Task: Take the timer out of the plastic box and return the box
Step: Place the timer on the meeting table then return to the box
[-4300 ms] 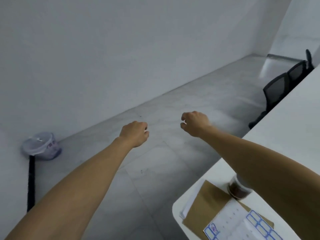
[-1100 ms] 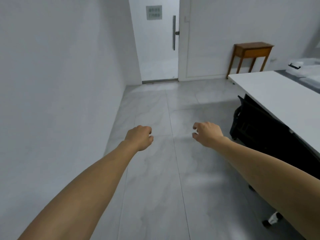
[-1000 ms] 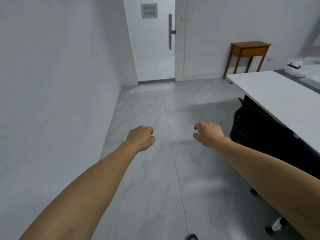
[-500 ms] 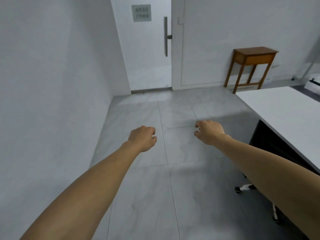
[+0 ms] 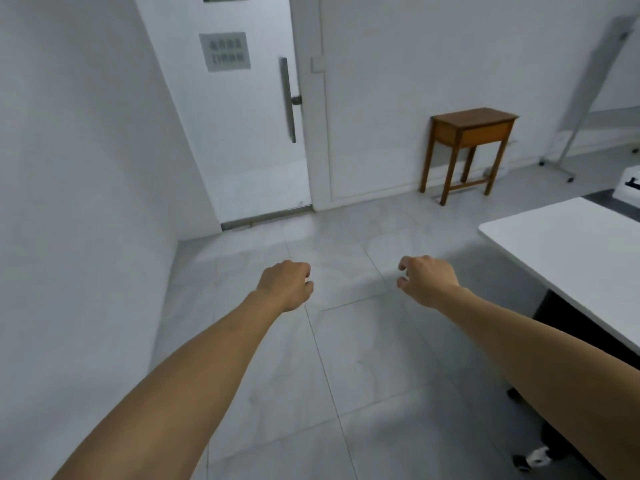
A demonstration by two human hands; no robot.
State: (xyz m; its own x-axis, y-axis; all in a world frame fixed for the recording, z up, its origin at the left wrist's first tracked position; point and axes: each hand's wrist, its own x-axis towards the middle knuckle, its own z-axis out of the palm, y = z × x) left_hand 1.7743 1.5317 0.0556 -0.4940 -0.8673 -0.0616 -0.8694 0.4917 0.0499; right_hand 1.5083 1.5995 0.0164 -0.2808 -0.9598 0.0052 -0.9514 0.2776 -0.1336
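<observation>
Head view. Both bare forearms reach forward over the tiled floor (image 5: 346, 358). Left hand (image 5: 285, 285): grip curled loosely into a near fist, fingers folded under, holding nothing. Right hand (image 5: 427, 280): grip half curled, fingertips (image 5: 401, 282) bent inward and apart from the thumb, also holding nothing. The two hands hang level with each other, well apart, palms down.

No timer and no plastic box in sight anywhere in this view; no container of any kind shows, so contents cannot be noted.

Beyond the left grip: a white door (image 5: 239, 133) with a long vertical metal handle (image 5: 288, 98) and a grey sign (image 5: 225, 51), its lettering too blurred to read. White wall (image 5: 69, 168) runs along the outer side of the left arm.

Beyond the right grip: a small brown wooden side table (image 5: 471, 129) against the far wall, its top bare. To the outer side of the right grip: the corner of a white counter (image 5: 571, 251), dark space beneath it. Under the right forearm, a castor (image 5: 533, 459) of something dark on the floor. Far right: a leaning white board on a wheeled stand (image 5: 585, 88).
</observation>
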